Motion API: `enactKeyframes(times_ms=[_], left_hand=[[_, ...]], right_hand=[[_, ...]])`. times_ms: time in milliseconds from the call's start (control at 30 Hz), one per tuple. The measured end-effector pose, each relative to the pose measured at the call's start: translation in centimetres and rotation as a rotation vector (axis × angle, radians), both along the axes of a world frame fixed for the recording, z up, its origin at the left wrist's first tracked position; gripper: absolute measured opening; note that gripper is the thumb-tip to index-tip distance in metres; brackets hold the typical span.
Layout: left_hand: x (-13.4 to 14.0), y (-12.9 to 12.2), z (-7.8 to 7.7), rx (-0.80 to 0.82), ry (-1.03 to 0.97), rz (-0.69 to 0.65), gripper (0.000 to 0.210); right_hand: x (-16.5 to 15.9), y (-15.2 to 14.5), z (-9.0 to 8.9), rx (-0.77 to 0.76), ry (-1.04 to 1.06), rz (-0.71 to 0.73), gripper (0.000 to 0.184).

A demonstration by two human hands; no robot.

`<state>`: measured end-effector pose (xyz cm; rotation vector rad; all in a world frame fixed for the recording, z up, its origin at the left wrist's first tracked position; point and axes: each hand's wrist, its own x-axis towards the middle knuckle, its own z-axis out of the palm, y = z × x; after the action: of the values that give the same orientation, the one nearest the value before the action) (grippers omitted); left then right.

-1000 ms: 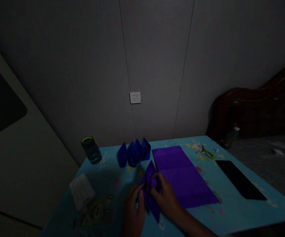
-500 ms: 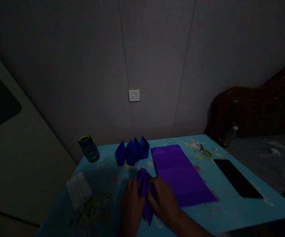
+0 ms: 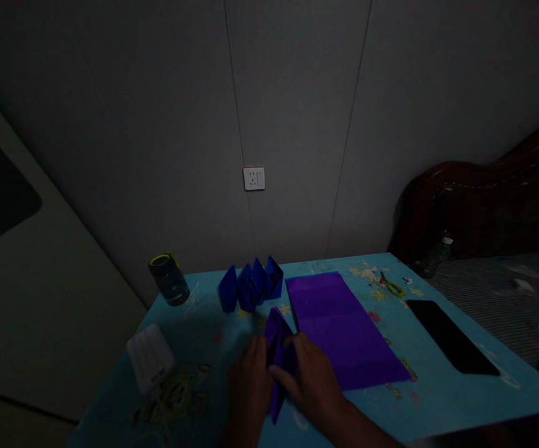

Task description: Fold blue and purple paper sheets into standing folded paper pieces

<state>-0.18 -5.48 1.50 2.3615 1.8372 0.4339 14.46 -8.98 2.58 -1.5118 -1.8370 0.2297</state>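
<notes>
Between my two hands, near the front of the table, is a folded purple paper boat [image 3: 276, 330] with pointed ends, one end toward the wall and one toward me. My left hand [image 3: 252, 376] grips its left side, fingers curled over the edge. On the other side, my right hand [image 3: 309, 376] holds the right wall, its thumb across the middle of the paper. Part of the boat is hidden by my fingers. Beyond it several blue folded paper pieces [image 3: 251, 287] stand in a row. Flat purple paper sheets [image 3: 344, 333] lie to the right of my right hand.
On the blue patterned tablecloth [image 3: 232, 429] stand a dark cup [image 3: 170, 283] at back left and a white box-like device [image 3: 150, 358] with a cable. Yellow-handled scissors [image 3: 393, 286], paper scraps [image 3: 371, 274] and a black flat slab [image 3: 451, 336] lie right. A wall socket [image 3: 254, 178] is behind.
The paper piece has been drawn narrower and taller, its far tip now higher and its walls smoother. My right thumb has shifted left across it. Other things stay in place.
</notes>
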Motion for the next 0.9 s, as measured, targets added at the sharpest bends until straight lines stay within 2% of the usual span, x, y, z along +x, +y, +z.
enactKeyframes(times_ms=[100, 267, 500, 600, 767, 900], left_hand=[[0.4, 0.0, 0.6, -0.053, 0.004, 0.011, 0.048], [1.0, 0.0, 1.6, -0.121, -0.054, 0.040, 0.038], [1.3, -0.1, 2.4, -0.129, -0.130, 0.077, 0.029], [1.3, -0.2, 2.7, -0.175, -0.096, 0.069, 0.035], [1.2, 0.1, 2.2, -0.217, -0.108, 0.048, 0.039], [0.6, 0.5, 1.3, -0.171, -0.220, -0.046, 0.039]], right_hand=[[0.0, 0.1, -0.1, -0.034, 0.024, -0.005, 0.023], [0.2, -0.3, 0.5, -0.031, 0.140, 0.077, 0.010], [0.5, -0.7, 0.5, -0.070, 0.267, 0.093, 0.009], [0.3, -0.8, 0.4, -0.053, 0.262, 0.103, 0.012], [0.3, -0.9, 0.7, 0.008, 0.243, 0.117, 0.013], [0.8, -1.0, 0.9, 0.046, 0.265, 0.155, 0.014]])
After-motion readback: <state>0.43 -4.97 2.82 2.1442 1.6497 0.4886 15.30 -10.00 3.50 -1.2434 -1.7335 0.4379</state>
